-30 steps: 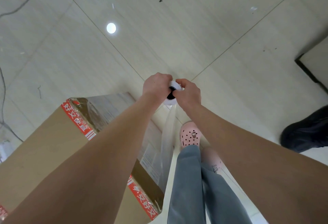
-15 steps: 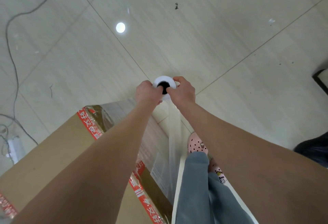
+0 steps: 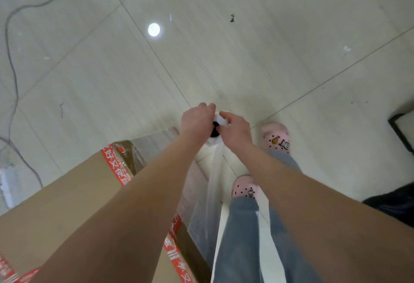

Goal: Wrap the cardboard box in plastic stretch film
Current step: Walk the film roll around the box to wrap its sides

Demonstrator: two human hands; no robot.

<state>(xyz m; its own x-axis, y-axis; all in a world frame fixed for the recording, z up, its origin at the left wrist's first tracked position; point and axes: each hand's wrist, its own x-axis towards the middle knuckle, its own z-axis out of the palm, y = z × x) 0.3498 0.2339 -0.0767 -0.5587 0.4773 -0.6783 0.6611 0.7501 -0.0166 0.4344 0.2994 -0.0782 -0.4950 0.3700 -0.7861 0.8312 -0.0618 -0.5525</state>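
Clear film [image 3: 210, 184] runs from the roll [image 3: 216, 133], gripped upright by both hands [image 3: 197, 121] [image 3: 235, 131], back along the box [image 3: 67, 204] lying left.

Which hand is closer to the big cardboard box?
Left. The left hand grips the film roll on the side toward the cardboard box; the right hand grips the roll's far side, nearer the pink shoes.

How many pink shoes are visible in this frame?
2. One pink shoe is on the floor beside the right hand; the other is nearer, under the right forearm, partly covered.
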